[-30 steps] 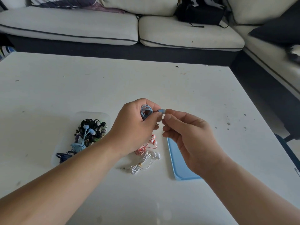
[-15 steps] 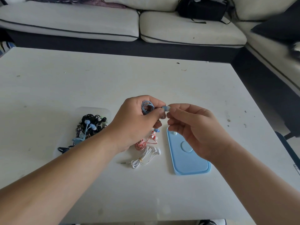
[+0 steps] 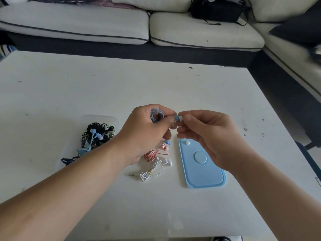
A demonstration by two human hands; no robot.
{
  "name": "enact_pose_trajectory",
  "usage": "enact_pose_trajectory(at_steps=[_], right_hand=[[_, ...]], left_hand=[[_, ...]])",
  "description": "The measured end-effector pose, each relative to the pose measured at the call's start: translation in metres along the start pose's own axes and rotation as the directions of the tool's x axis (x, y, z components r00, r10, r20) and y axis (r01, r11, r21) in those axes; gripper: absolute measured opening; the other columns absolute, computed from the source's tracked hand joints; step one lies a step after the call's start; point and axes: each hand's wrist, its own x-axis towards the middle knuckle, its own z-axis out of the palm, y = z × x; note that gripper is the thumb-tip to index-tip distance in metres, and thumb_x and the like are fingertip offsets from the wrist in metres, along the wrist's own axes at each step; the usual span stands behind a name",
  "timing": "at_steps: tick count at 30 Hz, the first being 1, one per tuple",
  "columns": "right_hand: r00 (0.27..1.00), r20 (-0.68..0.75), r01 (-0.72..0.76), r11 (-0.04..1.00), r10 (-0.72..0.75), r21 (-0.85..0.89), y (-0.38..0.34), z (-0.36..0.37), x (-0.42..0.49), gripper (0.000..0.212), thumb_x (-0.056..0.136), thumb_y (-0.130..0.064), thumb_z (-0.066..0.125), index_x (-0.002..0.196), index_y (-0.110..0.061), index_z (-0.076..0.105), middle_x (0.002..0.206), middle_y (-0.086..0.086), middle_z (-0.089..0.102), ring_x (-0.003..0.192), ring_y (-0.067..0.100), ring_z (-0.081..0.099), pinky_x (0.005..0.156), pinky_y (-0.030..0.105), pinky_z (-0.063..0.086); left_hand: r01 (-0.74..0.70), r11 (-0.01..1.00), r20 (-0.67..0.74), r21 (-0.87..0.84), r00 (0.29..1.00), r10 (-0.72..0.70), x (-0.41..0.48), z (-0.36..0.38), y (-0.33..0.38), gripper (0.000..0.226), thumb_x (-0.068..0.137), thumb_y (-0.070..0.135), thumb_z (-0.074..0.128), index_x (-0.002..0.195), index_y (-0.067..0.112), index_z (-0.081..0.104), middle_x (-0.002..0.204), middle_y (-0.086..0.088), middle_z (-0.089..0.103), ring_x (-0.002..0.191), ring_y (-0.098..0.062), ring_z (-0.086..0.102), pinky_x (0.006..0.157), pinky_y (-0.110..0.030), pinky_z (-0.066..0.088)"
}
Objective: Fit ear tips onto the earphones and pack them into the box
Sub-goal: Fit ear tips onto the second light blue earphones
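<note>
- The left hand (image 3: 149, 134) is raised over the bench (image 3: 173, 87), its fingers curled round a coil of blue cable (image 3: 156, 115). Thumb and forefinger pinch the blue earbud (image 3: 176, 117) at the coil's right side.
- The right hand (image 3: 208, 136) is just beside the left, thumb and forefinger pinching a white tip (image 3: 181, 118) against the earbud's end.
- Tip and earbud are touching. Whether the tip is fully seated cannot be told at this size; it looks only partly on.
- A second bud (image 3: 167, 142), also blue, hangs below the left hand, just above the red set (image 3: 153, 153).
- The box (image 3: 99, 117) — clear, lidless — stands on the bench left of the left forearm. It holds a tangle (image 3: 97, 136) of black and blue earphones.
- The red set and the white set (image 3: 156, 169) lie coiled on the bench between box and lid, the red one partly hidden by the left hand.
- The lid (image 3: 202, 173) — blue, flat on the bench — lies below the right hand. A spare tip (image 3: 187, 143), white, rests near its far end.
- Beyond the bench is a pale sofa (image 3: 104, 26) with a black bag (image 3: 215, 9) on it.
</note>
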Motion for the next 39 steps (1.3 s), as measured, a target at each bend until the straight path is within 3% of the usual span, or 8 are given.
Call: enact_pose_trajectory(at_steps=[5,11,18,22,26,30,35,39], right_hand=[[0.98,0.149,-0.157,0.97,0.13,0.187,-0.002,-0.004,0.002,0.023,0.089,-0.008,0.064,0.104,0.007,0.071,0.094,0.023,0.071,0.077,0.021,0.068,0.073,0.029,0.061],[0.953,0.245,-0.24,0.938,0.178,0.252,-0.002,-0.01,0.003,0.018,0.084,-0.009,0.064,0.096,0.0,0.075,0.091,0.016,0.072,0.076,0.017,0.069,0.073,0.026,0.06],[0.953,0.242,-0.247,0.926,0.18,0.286,0.001,-0.007,0.002,0.015,0.082,-0.01,0.065,0.089,-0.003,0.077,0.088,0.017,0.07,0.074,0.017,0.069,0.071,0.026,0.06],[0.958,0.226,-0.24,0.924,0.176,0.298,0.001,-0.005,0.001,0.015,0.081,-0.01,0.065,0.082,-0.007,0.08,0.087,0.016,0.069,0.073,0.016,0.069,0.07,0.026,0.06],[0.962,0.219,-0.228,0.922,0.163,0.313,-0.002,-0.005,0.003,0.018,0.083,-0.01,0.065,0.095,0.0,0.074,0.086,0.015,0.068,0.07,0.016,0.069,0.068,0.024,0.06],[0.972,0.13,-0.229,0.911,0.195,0.342,-0.003,-0.001,0.003,0.009,0.08,-0.01,0.069,0.085,-0.004,0.073,0.082,0.015,0.073,0.069,0.018,0.072,0.065,0.024,0.06],[0.98,0.103,-0.197,0.915,0.172,0.351,-0.001,0.0,0.002,0.013,0.08,-0.008,0.07,0.088,0.0,0.075,0.09,0.019,0.074,0.078,0.021,0.073,0.071,0.027,0.061],[0.984,0.08,-0.179,0.923,0.162,0.342,-0.002,0.001,0.001,0.007,0.076,-0.007,0.071,0.08,-0.003,0.076,0.08,0.014,0.074,0.073,0.018,0.073,0.069,0.025,0.061]], left_hand=[[-0.018,1.0,0.048,0.01,0.999,0.018,-0.001,-0.002,0.0,0.007,0.095,0.012,0.07,0.095,0.012,0.077,0.074,0.0,0.071,0.061,-0.016,0.064,0.074,-0.046,0.062],[-0.03,0.999,0.08,-0.018,0.996,0.031,-0.002,-0.002,0.001,0.01,0.097,0.005,0.067,0.096,0.009,0.076,0.067,-0.002,0.066,0.06,-0.018,0.062,0.065,-0.035,0.059],[-0.071,0.997,0.08,0.022,0.994,0.069,-0.002,-0.001,0.0,0.01,0.097,0.006,0.068,0.097,0.012,0.076,0.076,-0.005,0.072,0.061,-0.017,0.063,0.07,-0.049,0.059],[-0.087,0.996,0.078,0.035,0.993,0.084,-0.003,-0.001,0.001,0.01,0.097,0.005,0.068,0.097,0.012,0.076,0.075,-0.003,0.071,0.061,-0.016,0.064,0.069,-0.048,0.061],[-0.089,0.996,0.071,0.007,0.994,0.088,-0.003,-0.002,0.002,0.009,0.097,0.008,0.068,0.098,0.013,0.075,0.067,-0.001,0.069,0.06,-0.016,0.064,0.069,-0.042,0.058],[-0.084,0.996,0.022,0.028,0.996,0.083,-0.002,0.0,0.0,0.008,0.097,0.012,0.069,0.095,0.018,0.073,0.074,-0.004,0.074,0.065,-0.017,0.069,0.069,-0.041,0.062],[-0.092,0.994,0.0,0.064,0.996,0.092,-0.002,0.0,0.001,0.007,0.097,0.014,0.068,0.095,0.02,0.072,0.078,0.002,0.075,0.07,-0.016,0.072,0.078,-0.048,0.063],[-0.113,0.99,0.015,0.085,0.994,0.112,-0.004,0.002,0.001,0.005,0.098,0.014,0.068,0.095,0.017,0.07,0.081,0.001,0.076,0.068,-0.017,0.071,0.072,-0.038,0.062]])
